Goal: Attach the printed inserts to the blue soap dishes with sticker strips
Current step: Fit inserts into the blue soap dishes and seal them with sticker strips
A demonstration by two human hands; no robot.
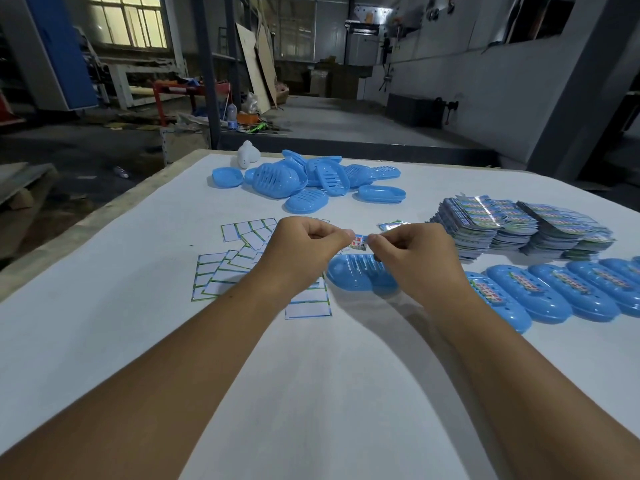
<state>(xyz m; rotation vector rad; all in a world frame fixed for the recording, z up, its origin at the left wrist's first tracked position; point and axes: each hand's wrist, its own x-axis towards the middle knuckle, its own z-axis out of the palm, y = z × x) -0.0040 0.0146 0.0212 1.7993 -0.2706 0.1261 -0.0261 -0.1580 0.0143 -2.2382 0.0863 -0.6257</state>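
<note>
Both hands meet over the middle of the white table (104,341). My left hand (304,247) and my right hand (412,258) each pinch one end of a small printed sticker strip (359,242), held just above a blue soap dish (353,275). That dish lies below my right hand, partly hidden by it. To the right, a row of several blue soap dishes with printed inserts (519,299) lies side by side. Peeled sticker backing sheets (225,268) lie under my left wrist.
A loose pile of blue soap dishes and lids (304,178) sits at the far middle of the table, with a white object (247,154) behind it. Stacks of printed inserts (519,223) stand at the right. The table's left edge runs diagonally.
</note>
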